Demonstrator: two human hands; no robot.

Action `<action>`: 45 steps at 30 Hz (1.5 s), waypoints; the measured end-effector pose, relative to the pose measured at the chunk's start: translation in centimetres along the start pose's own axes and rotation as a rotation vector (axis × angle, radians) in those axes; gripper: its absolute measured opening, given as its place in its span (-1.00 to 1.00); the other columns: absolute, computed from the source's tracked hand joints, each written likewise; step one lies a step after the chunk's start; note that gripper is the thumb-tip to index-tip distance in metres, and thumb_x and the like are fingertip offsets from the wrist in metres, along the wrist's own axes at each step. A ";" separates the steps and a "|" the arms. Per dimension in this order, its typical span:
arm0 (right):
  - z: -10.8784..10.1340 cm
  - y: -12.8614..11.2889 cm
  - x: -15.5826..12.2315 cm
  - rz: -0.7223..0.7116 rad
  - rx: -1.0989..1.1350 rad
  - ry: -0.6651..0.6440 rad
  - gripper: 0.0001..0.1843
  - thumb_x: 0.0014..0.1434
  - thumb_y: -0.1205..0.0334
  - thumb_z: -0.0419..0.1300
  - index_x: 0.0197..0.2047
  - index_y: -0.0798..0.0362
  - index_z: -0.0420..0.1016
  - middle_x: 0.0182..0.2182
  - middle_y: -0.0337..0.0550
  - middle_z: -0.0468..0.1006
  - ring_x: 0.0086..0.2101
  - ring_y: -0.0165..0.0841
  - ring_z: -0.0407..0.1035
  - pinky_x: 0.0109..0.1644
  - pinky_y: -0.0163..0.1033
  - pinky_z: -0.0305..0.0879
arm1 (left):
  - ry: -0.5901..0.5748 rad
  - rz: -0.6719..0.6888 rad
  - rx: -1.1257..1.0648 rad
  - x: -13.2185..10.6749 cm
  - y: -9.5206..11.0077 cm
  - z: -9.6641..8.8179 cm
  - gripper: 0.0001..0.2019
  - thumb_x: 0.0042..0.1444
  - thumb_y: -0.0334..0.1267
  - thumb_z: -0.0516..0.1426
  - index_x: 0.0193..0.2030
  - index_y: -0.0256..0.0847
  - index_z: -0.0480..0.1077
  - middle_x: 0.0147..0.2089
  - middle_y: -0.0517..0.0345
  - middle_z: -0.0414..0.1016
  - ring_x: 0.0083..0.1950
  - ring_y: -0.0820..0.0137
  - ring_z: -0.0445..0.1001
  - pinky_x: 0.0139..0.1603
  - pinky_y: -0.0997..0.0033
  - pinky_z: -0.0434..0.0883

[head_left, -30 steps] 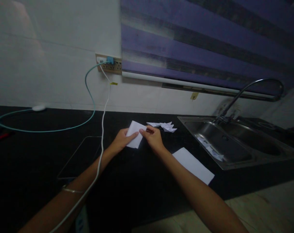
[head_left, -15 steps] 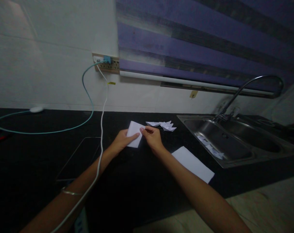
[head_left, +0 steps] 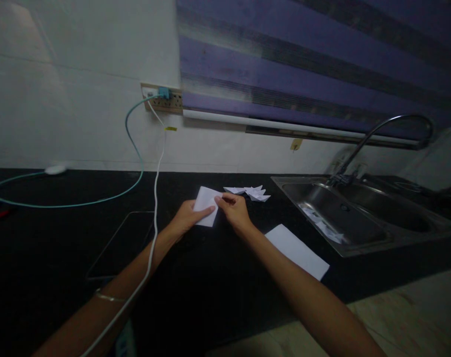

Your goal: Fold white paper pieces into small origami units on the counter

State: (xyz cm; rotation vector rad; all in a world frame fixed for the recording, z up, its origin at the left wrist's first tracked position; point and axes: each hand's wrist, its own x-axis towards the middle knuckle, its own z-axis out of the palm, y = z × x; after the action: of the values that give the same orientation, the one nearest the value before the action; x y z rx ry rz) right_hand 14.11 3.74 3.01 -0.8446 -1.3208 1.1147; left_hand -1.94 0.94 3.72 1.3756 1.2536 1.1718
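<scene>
A folded sheet of white paper [head_left: 206, 201] is held up between both hands over the dark countertop. My left hand [head_left: 190, 214] grips its left and lower side, the thumb lying across the front. At the upper right edge, my right hand [head_left: 234, 208] pinches the paper between thumb and fingers. Just behind the right hand lie several pointed folded paper pieces [head_left: 257, 192]. A flat stack of white paper [head_left: 298, 250] rests to the right, partly covered by my right forearm.
A steel sink [head_left: 344, 218] with a curved faucet [head_left: 374, 134] is set in the counter at right. A white cable [head_left: 156, 198] hangs from the wall socket across my left forearm. A dark flat tablet-like panel [head_left: 121, 245] lies left, near a teal cable [head_left: 80, 202].
Almost nothing differs. Both hands keep their hold on the folded paper, and the view has shifted very slightly.
</scene>
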 end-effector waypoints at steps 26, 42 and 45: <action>-2.6 -0.9 1.4 -0.149 -0.268 0.084 -0.62 0.09 -0.04 0.25 -0.53 0.11 0.51 -0.60 -0.20 0.44 -0.55 -0.37 0.30 -0.45 -0.27 0.22 | -0.201 0.275 0.427 -0.1 -0.2 -1.3 -0.38 0.32 0.08 -0.06 -0.67 -0.24 0.38 -0.71 0.15 0.40 -0.68 0.50 0.33 -0.55 0.52 0.26; -2.7 -1.2 1.0 -0.176 -0.381 -0.171 -0.61 0.13 -0.02 0.26 -0.56 0.11 0.51 -0.62 -0.26 0.38 -0.55 -0.44 0.21 -0.47 -0.32 0.10 | -0.343 0.180 0.244 -0.4 0.4 -1.4 -0.48 0.29 0.07 0.00 -0.53 -0.27 0.45 -0.59 0.11 0.47 -0.57 0.44 0.43 -0.50 0.50 0.32; -2.8 -1.5 1.0 -0.157 -0.372 -0.206 -0.60 0.11 -0.05 0.27 -0.56 0.09 0.51 -0.62 -0.27 0.38 -0.55 -0.45 0.19 -0.47 -0.32 0.09 | -0.327 0.164 0.237 -0.4 0.3 -1.5 -0.47 0.28 0.09 0.00 -0.55 -0.26 0.43 -0.60 0.12 0.45 -0.59 0.46 0.39 -0.55 0.51 0.28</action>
State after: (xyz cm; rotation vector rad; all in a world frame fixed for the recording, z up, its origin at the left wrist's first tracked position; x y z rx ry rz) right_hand 17.01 4.59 4.43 -0.8926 -1.7707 0.8614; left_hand -3.38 0.59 4.23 1.7928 1.0835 0.8772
